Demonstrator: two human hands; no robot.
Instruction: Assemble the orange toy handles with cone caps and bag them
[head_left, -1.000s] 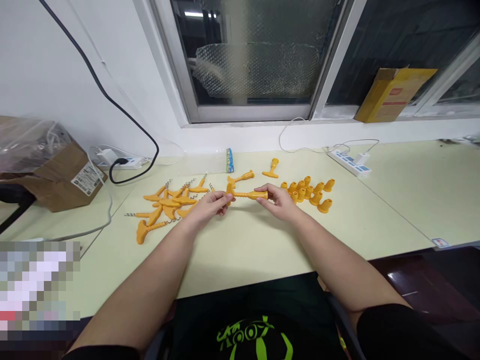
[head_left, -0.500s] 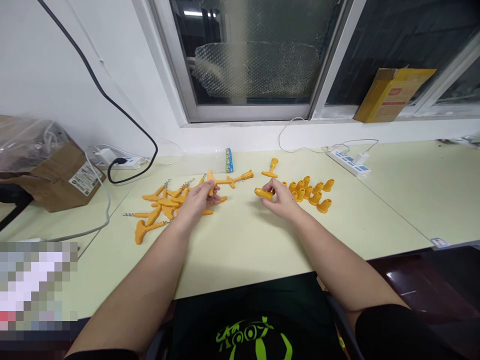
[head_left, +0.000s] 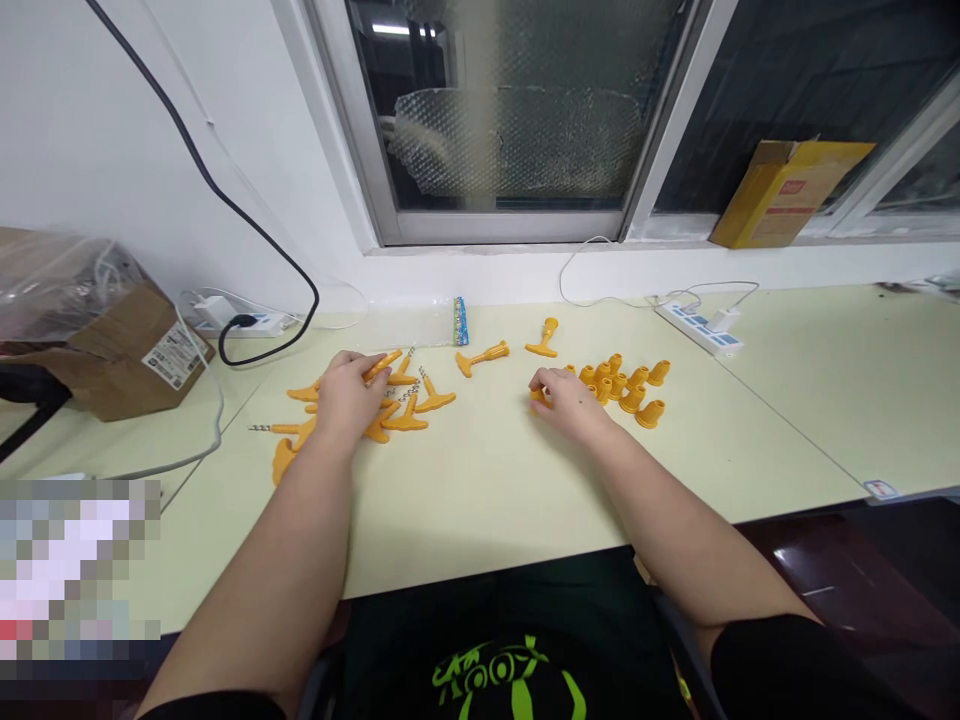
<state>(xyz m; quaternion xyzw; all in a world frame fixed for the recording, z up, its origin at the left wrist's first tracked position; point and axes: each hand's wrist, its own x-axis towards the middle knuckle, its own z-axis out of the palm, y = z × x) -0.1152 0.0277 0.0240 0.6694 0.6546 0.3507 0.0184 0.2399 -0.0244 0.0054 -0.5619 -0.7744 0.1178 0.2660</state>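
My left hand [head_left: 349, 395] is over a loose heap of yellow T-handled corkscrews [head_left: 409, 420] with bare metal spirals. Its fingers are closed on the yellow handle of one corkscrew [head_left: 384, 366]. Farther right, my right hand [head_left: 566, 400] is curled round a small yellow plastic sleeve [head_left: 538, 398], mostly hidden by the fingers. Just beyond that hand stands a group of similar yellow sleeves [head_left: 631, 398]. Between the hands and farther back lie a corkscrew with a sleeve over its spiral [head_left: 484, 357] and another like it [head_left: 544, 338].
A clear plastic bag [head_left: 409, 322] with a blue-green top lies near the wall. Power strips [head_left: 697, 328] and cables rest along the back. At the left is an open cardboard box [head_left: 142, 350]; a yellow carton [head_left: 791, 195] leans against the window.
My left hand has moved left over the heap with the corkscrew, uncovering the sleeved one behind. My right hand has turned and shifted slightly right, hiding more of its sleeve.
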